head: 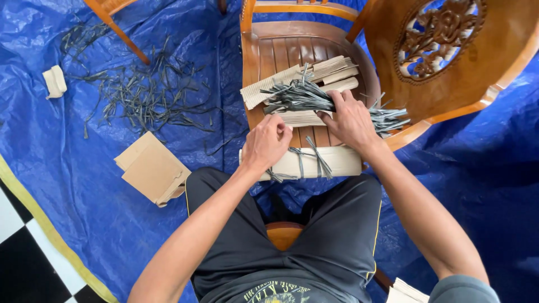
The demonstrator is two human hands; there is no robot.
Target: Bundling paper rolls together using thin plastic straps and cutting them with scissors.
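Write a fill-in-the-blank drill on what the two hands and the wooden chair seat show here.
1. The right hand rests on a bundle of grey ____.
2. Corrugated cardboard sheets lie on the seat of a wooden ____.
3. The floor is covered by a ____ plastic tarpaulin.
4. The left hand sits at a cream folded cardboard piece.

Missing: strips; chair; blue

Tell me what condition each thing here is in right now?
Left hand: closed, pinching a strip.
Right hand: fingers pressed on the grey strips.
Corrugated card pieces: stacked loose on the wooden chair.
Tied bundle: bound with strips.
Folded cardboard: lying on the blue tarp.
Scattered strips: loose.
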